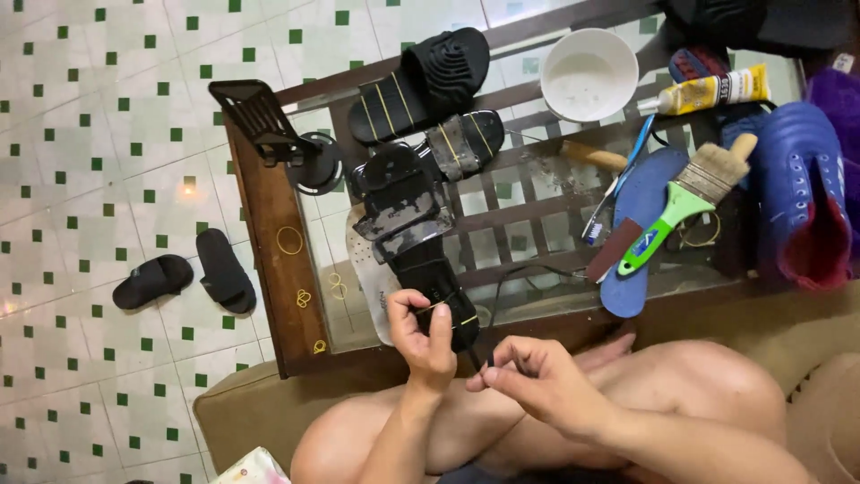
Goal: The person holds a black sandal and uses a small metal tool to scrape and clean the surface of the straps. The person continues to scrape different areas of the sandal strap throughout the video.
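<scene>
Your left hand [421, 336] pinches a yellow rubber band [445, 306] stretched over the black sandal [439, 291], which lies just beyond your fingers. Your right hand [537, 381] pinches a thin black cord [488, 360], just right of the sandal.

Matt black rubbery sandal [436, 296] under the left hand [421, 336]; beside it, a glossy glass tabletop [528, 224] framed in polished dark wood; farther right, a bristle brush [685, 202] with smooth green plastic handle
</scene>
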